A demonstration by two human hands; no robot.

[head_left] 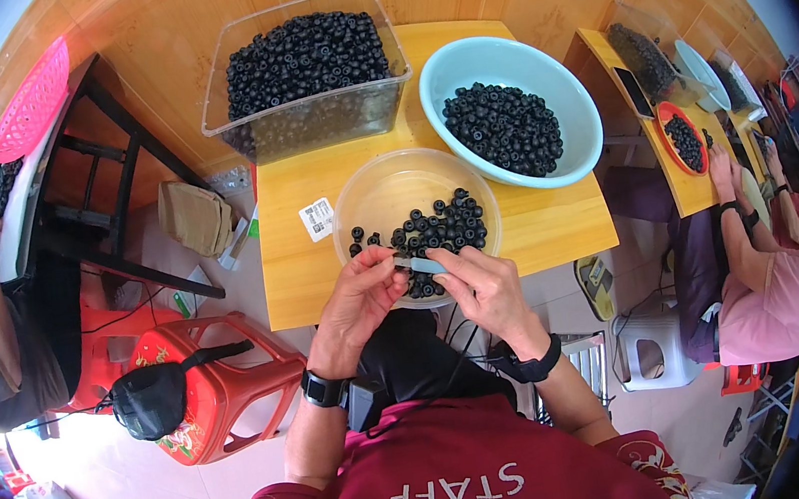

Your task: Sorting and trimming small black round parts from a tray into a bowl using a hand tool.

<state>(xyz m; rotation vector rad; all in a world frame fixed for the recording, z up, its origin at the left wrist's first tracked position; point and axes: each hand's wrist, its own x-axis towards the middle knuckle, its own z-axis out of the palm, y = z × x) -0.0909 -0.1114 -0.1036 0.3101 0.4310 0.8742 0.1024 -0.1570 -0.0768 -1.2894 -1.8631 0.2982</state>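
Observation:
Over the near rim of a round, clear plastic bowl, both my hands are close together. My right hand grips the light blue handle of a small knife, its grey blade pointing left. Beside the blade, the fingertips of my left hand are pinched together; what they hold is too small and covered to make out. Loose black ring-shaped parts lie in the bowl, mostly on its right side and under my hands.
A clear rectangular tub full of black parts stands at the back left of the wooden table. A light blue basin with more sits back right. A red stool is on the left. Other people work at tables on both sides.

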